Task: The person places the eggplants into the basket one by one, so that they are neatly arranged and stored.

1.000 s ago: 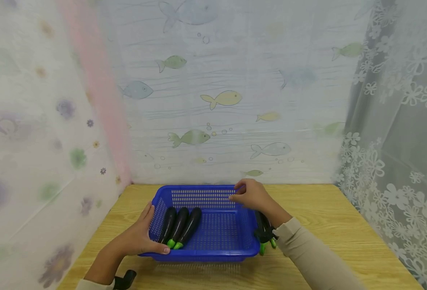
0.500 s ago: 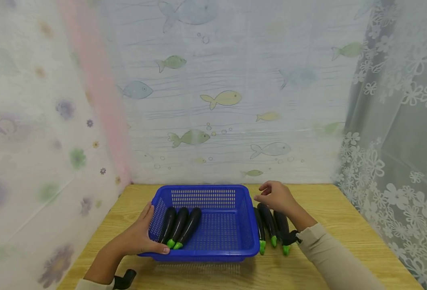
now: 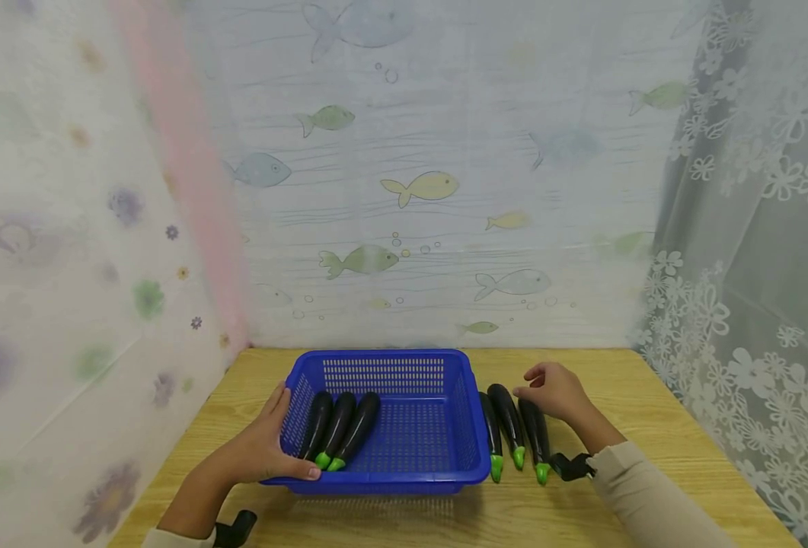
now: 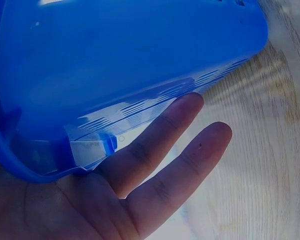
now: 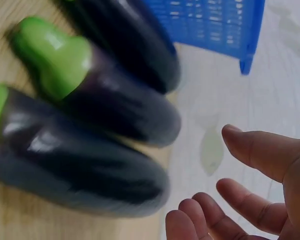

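My left hand (image 3: 261,447) holds the near left corner of a blue plastic basket (image 3: 376,478), its thumb over the front rim. In the left wrist view, two fingers (image 4: 177,175) extend along the basket's outer wall. Three dark eggplants (image 3: 356,434) with green stem ends lie side by side at the left inside the basket. Three more lie on the table at its right: one against the basket wall, a middle eggplant (image 3: 506,415), and a rightmost eggplant (image 3: 534,434). My right hand (image 3: 556,392) hovers over the far end of the rightmost one, fingers loosely bent and holding nothing.
The basket stands on a wood-grain table (image 3: 609,396). Behind the table hangs a pale curtain (image 3: 417,304) printed with fish. More sheeting hangs at both sides, including a flower-patterned curtain (image 3: 726,335) at the right. A dark strap (image 3: 571,466) sits on the right wrist.
My right hand has moved right, from over the basket's far right corner to above the eggplants on the table, uncovering them. The left hand and the basket have stayed in place.
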Available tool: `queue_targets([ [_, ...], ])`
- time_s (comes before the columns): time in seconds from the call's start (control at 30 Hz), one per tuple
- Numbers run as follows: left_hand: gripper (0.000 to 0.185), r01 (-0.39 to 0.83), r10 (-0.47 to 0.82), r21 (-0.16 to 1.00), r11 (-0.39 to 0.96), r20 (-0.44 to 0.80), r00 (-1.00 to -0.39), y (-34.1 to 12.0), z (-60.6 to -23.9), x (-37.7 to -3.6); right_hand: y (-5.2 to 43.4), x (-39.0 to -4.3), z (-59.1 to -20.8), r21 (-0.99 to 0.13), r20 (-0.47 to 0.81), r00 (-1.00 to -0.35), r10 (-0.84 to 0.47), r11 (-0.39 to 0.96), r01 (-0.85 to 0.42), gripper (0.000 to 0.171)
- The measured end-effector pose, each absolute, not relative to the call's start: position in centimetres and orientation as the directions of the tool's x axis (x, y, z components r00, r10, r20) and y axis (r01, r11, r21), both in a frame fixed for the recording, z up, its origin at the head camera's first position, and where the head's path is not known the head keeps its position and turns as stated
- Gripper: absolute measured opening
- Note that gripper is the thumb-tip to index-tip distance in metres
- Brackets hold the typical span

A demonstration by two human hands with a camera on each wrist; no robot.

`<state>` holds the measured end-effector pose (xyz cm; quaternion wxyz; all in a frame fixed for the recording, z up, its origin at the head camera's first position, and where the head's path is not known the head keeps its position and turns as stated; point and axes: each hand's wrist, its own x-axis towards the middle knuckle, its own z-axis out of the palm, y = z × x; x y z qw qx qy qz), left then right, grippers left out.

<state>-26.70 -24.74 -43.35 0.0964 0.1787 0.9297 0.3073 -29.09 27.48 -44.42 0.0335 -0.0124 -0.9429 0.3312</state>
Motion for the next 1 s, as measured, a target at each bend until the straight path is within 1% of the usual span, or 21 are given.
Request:
queue_targets([
  [0.17,0.147,0.274,0.387,0.599,0.752,-0.064,-0.92,-24.8,-43.4,-26.7,28.3,-28.6,-45.1,-0.638,0.039,-0.997,0.06,0.77,0.021,0.048],
  [0.47,0.147,0.28,0.388,0.6,0.75,-0.056,-0.92,-24.8,-43.5,-26.7,29.1,-28.4,-46.4,-0.688,-0.033,-0.995,0.091,0.721,0.089,0.061],
  [0.67,0.146,0.277,0.389,0.61,0.743,-0.057,-0.919,-24.7,-43.4,-26.6,29.4,-28.7,-47.5,-0.689,-0.046,-0.994,0.097,0.718,0.102,0.067],
  [0.87,0.146,0.278,0.389,0.608,0.744,-0.055,-0.92,-24.7,-43.4,-26.5,29.4,-28.8,-48.2,-0.673,-0.034,-0.994,0.1,0.734,0.097,0.065],
  [1.0,0.146,0.282,0.389,0.603,0.747,-0.051,-0.92,-24.7,-43.5,-26.6,29.3,-28.8,-48.3,-0.697,-0.05,-0.994,0.102,0.709,0.108,0.065],
])
